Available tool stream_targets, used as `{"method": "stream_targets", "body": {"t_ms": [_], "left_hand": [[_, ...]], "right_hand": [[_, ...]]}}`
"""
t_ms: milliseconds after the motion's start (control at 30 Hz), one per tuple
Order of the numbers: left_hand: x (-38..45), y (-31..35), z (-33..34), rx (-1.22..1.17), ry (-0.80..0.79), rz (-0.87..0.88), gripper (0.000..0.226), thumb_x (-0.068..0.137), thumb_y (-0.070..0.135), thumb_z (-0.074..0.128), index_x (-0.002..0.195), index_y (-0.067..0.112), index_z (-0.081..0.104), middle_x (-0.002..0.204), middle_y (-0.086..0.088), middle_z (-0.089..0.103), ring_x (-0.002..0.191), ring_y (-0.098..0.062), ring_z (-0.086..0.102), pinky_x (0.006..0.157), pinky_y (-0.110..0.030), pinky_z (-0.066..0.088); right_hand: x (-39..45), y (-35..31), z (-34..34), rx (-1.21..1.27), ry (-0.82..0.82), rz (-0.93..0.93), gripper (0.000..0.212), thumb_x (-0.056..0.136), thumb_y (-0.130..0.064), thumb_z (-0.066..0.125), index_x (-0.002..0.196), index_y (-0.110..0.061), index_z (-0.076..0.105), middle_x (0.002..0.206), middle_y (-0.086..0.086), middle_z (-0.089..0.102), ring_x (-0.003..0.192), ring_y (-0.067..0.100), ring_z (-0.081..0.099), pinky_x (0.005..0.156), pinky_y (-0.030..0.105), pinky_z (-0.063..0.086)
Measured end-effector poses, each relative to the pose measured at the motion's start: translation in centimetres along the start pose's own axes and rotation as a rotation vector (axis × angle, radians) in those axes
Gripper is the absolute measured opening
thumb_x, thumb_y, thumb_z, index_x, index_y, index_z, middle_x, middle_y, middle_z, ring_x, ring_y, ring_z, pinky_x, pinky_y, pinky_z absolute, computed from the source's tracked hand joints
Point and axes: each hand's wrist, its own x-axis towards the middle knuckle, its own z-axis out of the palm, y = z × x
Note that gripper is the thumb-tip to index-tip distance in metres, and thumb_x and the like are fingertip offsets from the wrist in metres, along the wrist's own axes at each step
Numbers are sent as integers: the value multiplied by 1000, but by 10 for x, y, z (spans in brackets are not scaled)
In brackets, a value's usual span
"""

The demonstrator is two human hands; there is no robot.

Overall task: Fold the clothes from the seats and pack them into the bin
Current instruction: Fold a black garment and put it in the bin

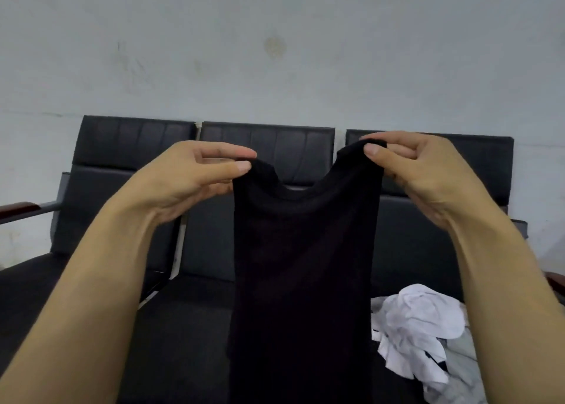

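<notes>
A black sleeveless top hangs straight down in front of me, held up by its two shoulder straps. My left hand pinches the left strap between thumb and fingers. My right hand pinches the right strap the same way. The garment's lower part runs out of the bottom of the view. A crumpled pile of white and grey clothes lies on the right seat, partly behind my right forearm. No bin is in view.
A row of three black padded seats stands against a pale wall. A dark wooden armrest sticks out at the left end, and another shows at the right edge.
</notes>
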Motion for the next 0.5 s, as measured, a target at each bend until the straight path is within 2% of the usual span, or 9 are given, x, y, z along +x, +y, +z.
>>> {"method": "stream_targets", "body": {"t_ms": [100,167,233,300,400,500], "left_hand": [[17,-26,9,153,8,-28,24,89,19,78,114,18,78,105,-3,81,104,-10,76,78,-13,56],[29,-45,14,261,6,-46,23,88,26,81,111,23,80,100,-6,81,105,-18,76,86,-21,59],[40,-63,21,366,6,-68,17,88,28,83,105,25,82,95,-6,81,98,-24,76,92,-31,60],[47,-76,28,419,25,-72,8,88,26,83,96,26,82,89,-3,80,78,-16,73,82,-27,57],[55,-90,37,478,73,-55,5,90,23,82,90,27,79,84,0,77,74,-3,66,78,-23,50],[58,-97,47,515,107,-95,3,93,27,78,94,24,77,77,2,77,65,3,64,73,-26,50]], "right_hand": [[6,22,-2,-47,-64,21,14,97,-21,71,108,-18,78,97,0,81,96,6,74,96,28,52],[11,38,-2,-135,-98,22,14,96,-26,73,107,-21,80,97,-1,81,100,9,75,100,31,51],[16,56,2,-218,-117,30,13,93,-31,77,104,-28,82,97,-4,81,102,9,75,106,37,50],[20,74,8,-275,-115,33,9,91,-33,78,100,-32,82,96,-9,80,100,5,74,102,35,52],[23,94,18,-366,-109,53,7,94,-35,76,98,-33,80,94,-13,78,93,0,71,89,22,52],[24,110,23,-483,-89,91,7,96,-39,72,97,-33,76,91,-12,77,92,2,70,85,25,52]]}}
